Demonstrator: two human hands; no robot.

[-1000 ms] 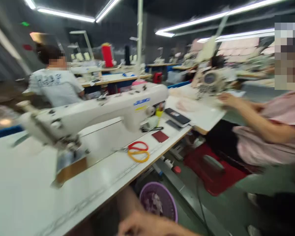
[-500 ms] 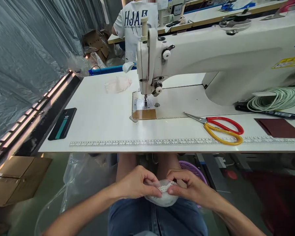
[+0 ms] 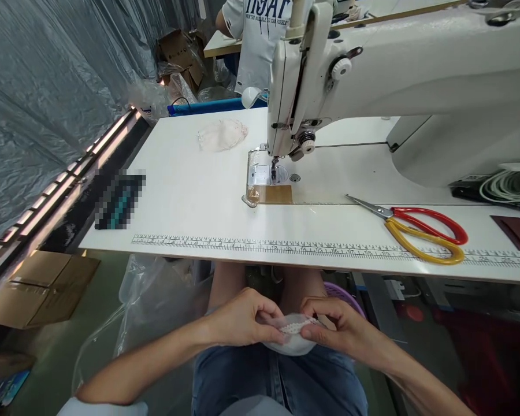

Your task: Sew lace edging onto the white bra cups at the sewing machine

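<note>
Over my lap, below the table's front edge, both hands grip a small round piece of sheer white fabric (image 3: 295, 345) with a beaded or lacy white edge. My left hand (image 3: 253, 320) pinches its left side between thumb and fingers. On the opposite side my right hand (image 3: 335, 326) pinches the white edge, thumb toward me. The edging shows between the two thumbs. What lies under the curled fingers is hidden. Farther forward on the table stands a white sewing machine (image 3: 351, 86), its needle area apart from my hands.
Red-and-yellow scissors (image 3: 409, 228) lie right of the needle plate, above a printed ruler strip (image 3: 260, 245). A sheer pinkish piece (image 3: 223, 136) rests at the table's back left. A cardboard box (image 3: 43, 289) and clear plastic bag (image 3: 156, 306) are below left. Another person (image 3: 260, 46) is beyond.
My view has shifted, so the machine and scissors appear farther right. Both hands keep their pinch on the white fabric piece, with little change in position.
</note>
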